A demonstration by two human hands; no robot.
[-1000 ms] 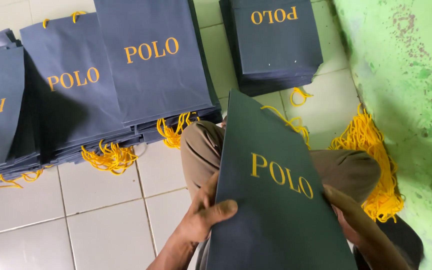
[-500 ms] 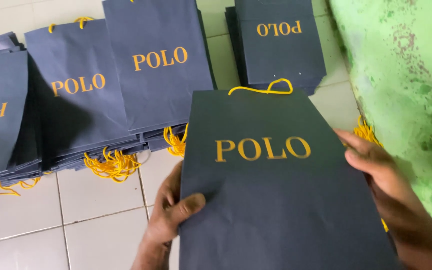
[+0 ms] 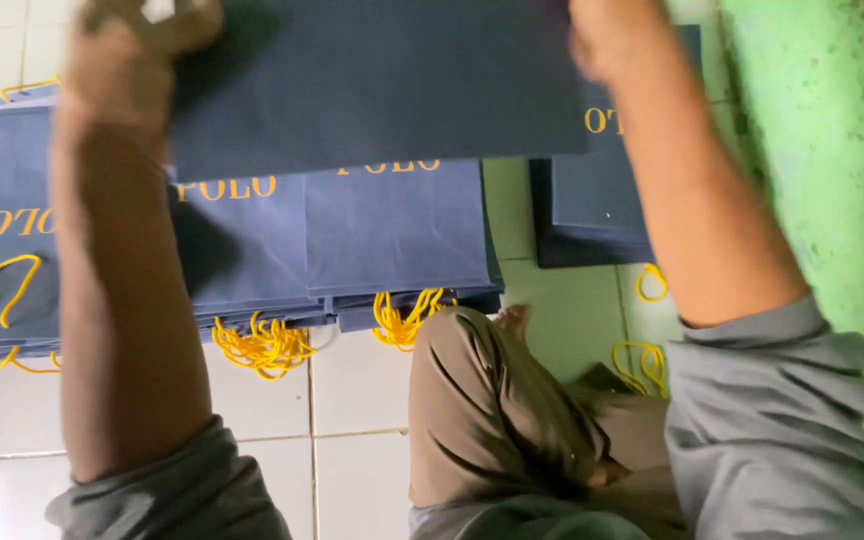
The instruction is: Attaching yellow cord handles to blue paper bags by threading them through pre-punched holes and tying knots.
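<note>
Item: navy paper bag (image 3: 372, 80), raised flat over the stacks of bags (image 3: 392, 230) on the tiled floor (image 3: 352, 390). Left hand (image 3: 137, 35) and right hand (image 3: 612, 35) each clasped an upper corner, keeping it level.

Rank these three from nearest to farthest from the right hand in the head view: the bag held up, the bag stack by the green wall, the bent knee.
1. The held-up dark blue bag, in the right hand itself, at the top.
2. The bag stack by the green wall, just below that hand.
3. The bent knee, lowest, at the centre.
</note>
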